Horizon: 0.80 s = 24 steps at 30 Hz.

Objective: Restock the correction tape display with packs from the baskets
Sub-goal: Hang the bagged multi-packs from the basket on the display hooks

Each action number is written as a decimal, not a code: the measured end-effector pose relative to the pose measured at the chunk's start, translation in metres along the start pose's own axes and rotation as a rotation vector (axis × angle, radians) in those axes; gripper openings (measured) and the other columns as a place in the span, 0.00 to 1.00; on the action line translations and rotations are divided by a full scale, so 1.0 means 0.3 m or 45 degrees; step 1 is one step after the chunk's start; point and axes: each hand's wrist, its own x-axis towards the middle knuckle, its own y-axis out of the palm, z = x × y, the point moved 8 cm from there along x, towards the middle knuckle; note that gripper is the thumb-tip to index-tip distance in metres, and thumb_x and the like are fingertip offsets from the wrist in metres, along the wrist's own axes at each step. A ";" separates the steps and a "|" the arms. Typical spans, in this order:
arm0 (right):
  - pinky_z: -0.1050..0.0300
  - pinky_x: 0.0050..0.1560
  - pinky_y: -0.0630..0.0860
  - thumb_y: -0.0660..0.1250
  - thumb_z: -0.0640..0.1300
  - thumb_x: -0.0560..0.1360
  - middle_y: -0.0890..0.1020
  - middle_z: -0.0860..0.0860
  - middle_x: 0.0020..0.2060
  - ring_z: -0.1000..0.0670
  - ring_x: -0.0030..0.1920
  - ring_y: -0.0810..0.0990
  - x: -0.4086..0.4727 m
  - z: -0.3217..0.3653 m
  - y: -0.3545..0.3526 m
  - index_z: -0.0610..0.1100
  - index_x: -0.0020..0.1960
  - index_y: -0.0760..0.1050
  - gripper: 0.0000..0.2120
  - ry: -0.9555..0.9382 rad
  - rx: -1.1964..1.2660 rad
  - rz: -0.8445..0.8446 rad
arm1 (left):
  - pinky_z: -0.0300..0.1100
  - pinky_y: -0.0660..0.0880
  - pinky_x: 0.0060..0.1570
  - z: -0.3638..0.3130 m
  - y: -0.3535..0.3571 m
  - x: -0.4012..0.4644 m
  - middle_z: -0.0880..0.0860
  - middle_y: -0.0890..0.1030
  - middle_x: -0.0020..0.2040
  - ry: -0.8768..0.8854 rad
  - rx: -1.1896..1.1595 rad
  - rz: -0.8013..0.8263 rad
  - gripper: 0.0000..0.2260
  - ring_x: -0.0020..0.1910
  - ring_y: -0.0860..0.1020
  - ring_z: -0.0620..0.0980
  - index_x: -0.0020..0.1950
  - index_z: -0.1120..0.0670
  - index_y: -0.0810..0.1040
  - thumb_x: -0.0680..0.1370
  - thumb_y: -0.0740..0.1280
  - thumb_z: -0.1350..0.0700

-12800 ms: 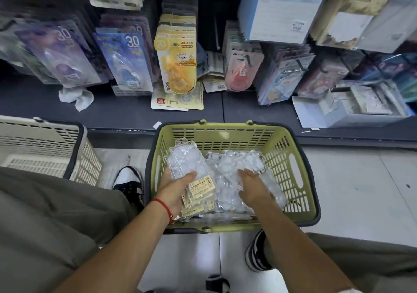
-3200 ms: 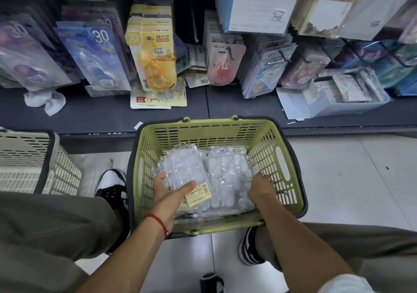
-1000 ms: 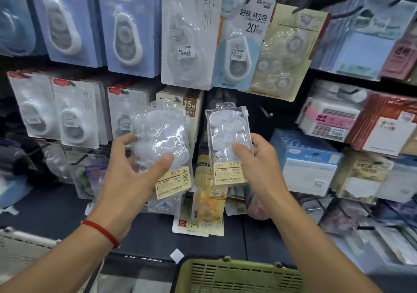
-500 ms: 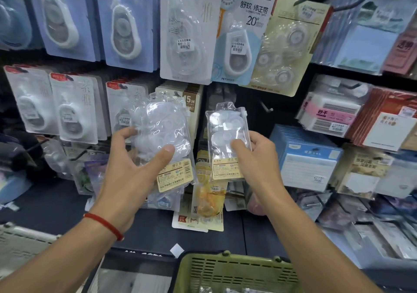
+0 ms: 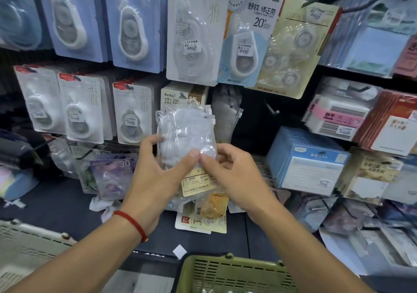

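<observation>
A stack of clear correction tape packs (image 5: 185,132) with yellow labels is held upright in front of the display, at the centre of the view. My left hand (image 5: 158,180) grips the stack from the left, thumb across its front. My right hand (image 5: 234,175) pinches the stack's lower right part, thumb tip against the left thumb. Just behind and to the right, one clear pack (image 5: 225,112) hangs on the dark display wall. The green basket (image 5: 234,274) stands below on the floor; its contents are barely visible.
Carded correction tapes (image 5: 133,33) hang in rows above and to the left. A bare hook (image 5: 272,110) sticks out right of the hanging pack. Blue notepads (image 5: 309,164) and sticky notes fill the right. A white basket (image 5: 27,247) stands at lower left.
The single pack has left my right hand, and a clear pack now hangs on the display. My right hand has moved left onto the stack in my left hand.
</observation>
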 end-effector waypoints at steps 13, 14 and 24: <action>0.33 0.58 0.81 0.69 0.53 0.80 0.88 0.46 0.49 0.42 0.52 0.87 0.005 -0.054 -0.149 0.52 0.53 0.81 0.06 0.071 0.218 -0.353 | 0.43 0.73 0.55 -0.009 -0.086 0.032 0.52 0.77 0.64 -0.012 0.143 -0.171 0.33 0.60 0.77 0.50 0.65 0.35 0.67 0.65 0.76 0.34; 0.32 0.58 0.81 0.69 0.54 0.78 0.88 0.46 0.49 0.41 0.53 0.87 0.004 -0.053 -0.147 0.52 0.52 0.81 0.08 0.074 0.231 -0.353 | 0.46 0.73 0.58 -0.013 -0.095 0.033 0.54 0.77 0.66 -0.007 0.145 -0.184 0.34 0.63 0.77 0.53 0.66 0.35 0.66 0.64 0.76 0.33; 0.25 0.51 0.79 0.70 0.53 0.75 0.85 0.36 0.47 0.30 0.52 0.83 -0.025 -0.041 -0.155 0.44 0.50 0.81 0.13 0.032 0.214 -0.435 | 0.46 0.73 0.56 -0.020 -0.105 0.034 0.56 0.78 0.64 0.014 0.109 -0.198 0.33 0.62 0.78 0.54 0.65 0.34 0.67 0.63 0.75 0.33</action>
